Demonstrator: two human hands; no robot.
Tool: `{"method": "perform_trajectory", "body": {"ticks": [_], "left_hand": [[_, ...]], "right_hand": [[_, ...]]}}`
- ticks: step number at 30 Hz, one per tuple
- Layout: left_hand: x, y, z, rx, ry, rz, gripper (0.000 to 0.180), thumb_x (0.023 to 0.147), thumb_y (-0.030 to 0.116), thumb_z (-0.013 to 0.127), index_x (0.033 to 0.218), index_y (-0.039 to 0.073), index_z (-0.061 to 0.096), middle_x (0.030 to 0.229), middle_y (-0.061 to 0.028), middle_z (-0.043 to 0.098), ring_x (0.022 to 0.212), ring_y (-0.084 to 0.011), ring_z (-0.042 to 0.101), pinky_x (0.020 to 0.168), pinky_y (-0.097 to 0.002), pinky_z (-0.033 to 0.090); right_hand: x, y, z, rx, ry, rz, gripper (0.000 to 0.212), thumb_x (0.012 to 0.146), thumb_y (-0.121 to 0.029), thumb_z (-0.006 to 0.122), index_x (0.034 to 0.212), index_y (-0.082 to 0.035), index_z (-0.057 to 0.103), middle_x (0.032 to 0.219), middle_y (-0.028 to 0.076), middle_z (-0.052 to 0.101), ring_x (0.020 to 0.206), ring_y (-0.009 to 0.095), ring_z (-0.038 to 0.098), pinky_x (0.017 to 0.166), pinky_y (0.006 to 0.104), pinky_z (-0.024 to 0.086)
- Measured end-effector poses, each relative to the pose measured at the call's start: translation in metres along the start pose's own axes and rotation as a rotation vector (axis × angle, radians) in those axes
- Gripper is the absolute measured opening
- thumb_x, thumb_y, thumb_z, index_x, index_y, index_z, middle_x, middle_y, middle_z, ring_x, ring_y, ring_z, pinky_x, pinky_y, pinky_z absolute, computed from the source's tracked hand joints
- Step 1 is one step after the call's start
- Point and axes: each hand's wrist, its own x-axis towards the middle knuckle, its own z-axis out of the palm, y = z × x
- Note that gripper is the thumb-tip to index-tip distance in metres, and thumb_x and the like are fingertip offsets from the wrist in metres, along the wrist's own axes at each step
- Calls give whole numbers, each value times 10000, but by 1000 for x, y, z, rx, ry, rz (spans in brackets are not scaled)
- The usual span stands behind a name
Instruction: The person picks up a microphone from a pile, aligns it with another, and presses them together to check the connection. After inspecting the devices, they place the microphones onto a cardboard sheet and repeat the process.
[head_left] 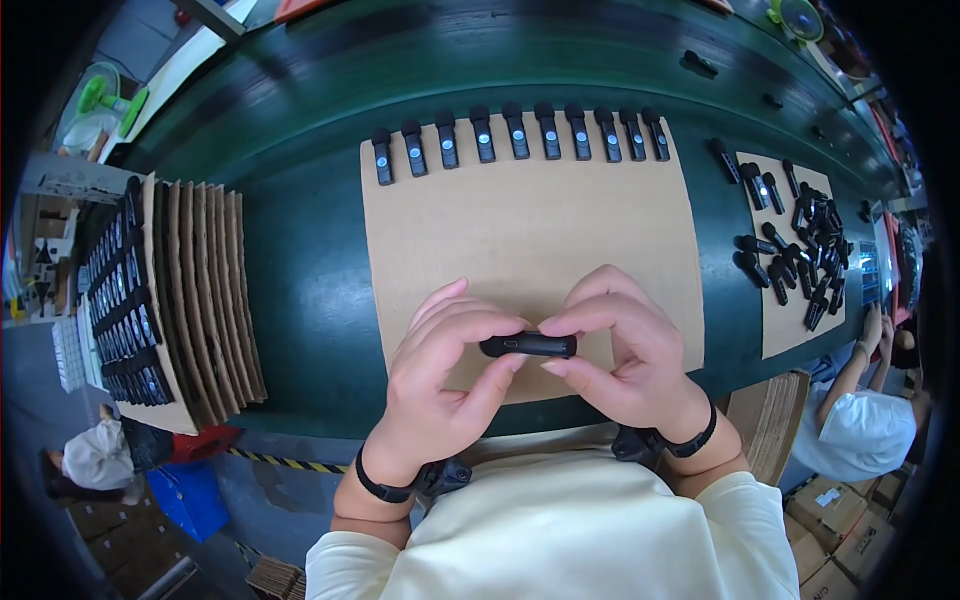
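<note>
A small black clip-on microphone lies level between my two hands, with a small port-like opening on the side facing up. My left hand pinches its left end between thumb and forefinger. At the other end, the thumb and forefinger of my right hand close on it in the same way. Both hands hover over the near part of a tan cardboard sheet. Along the sheet's far edge stands a row of several similar microphones, foam tips pointing away, most with a pale round spot.
Right of the sheet, a loose heap of microphones covers another cardboard piece. At left stand upright cardboard sheets beside packed microphones. All rest on a green table. A co-worker sits at the right, another person at far left.
</note>
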Motion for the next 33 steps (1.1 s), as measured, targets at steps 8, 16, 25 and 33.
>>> {"method": "perform_trajectory", "body": {"ticks": [8, 16, 25, 33], "left_hand": [[3, 1, 1, 41, 25, 105, 323, 665, -20, 753, 976, 41, 689, 942, -87, 624, 833, -246, 590, 908, -426, 451], [-2, 1, -4, 68, 90, 106, 324, 635, -39, 739, 946, 42, 693, 813, -61, 567, 722, -235, 515, 725, -368, 427], [8, -2, -36, 336, 17, 160, 303, 651, -39, 712, 942, 37, 676, 807, -90, 621, 737, -281, 590, 748, -389, 464], [32, -49, -77, 857, 56, 263, 264, 679, -4, 707, 933, 45, 652, 835, -96, 662, 791, -279, 633, 819, -411, 499]], "right_hand": [[6, -5, 3, -107, -100, -101, 286, 767, 2, 766, 1040, -21, 685, 875, 79, 632, 768, 180, 560, 650, 274, 441], [11, -5, 3, 321, -271, 242, 244, 865, -24, 700, 1103, -10, 650, 911, 74, 635, 824, 147, 588, 731, 267, 469], [-1, -9, -6, 613, -194, 527, 205, 931, -42, 609, 1127, 19, 608, 1003, 84, 624, 873, 155, 612, 797, 271, 474], [-25, 4, -27, 128, -194, 373, 185, 893, 16, 587, 1071, 1, 633, 954, 82, 633, 864, 160, 606, 791, 278, 474]]}}
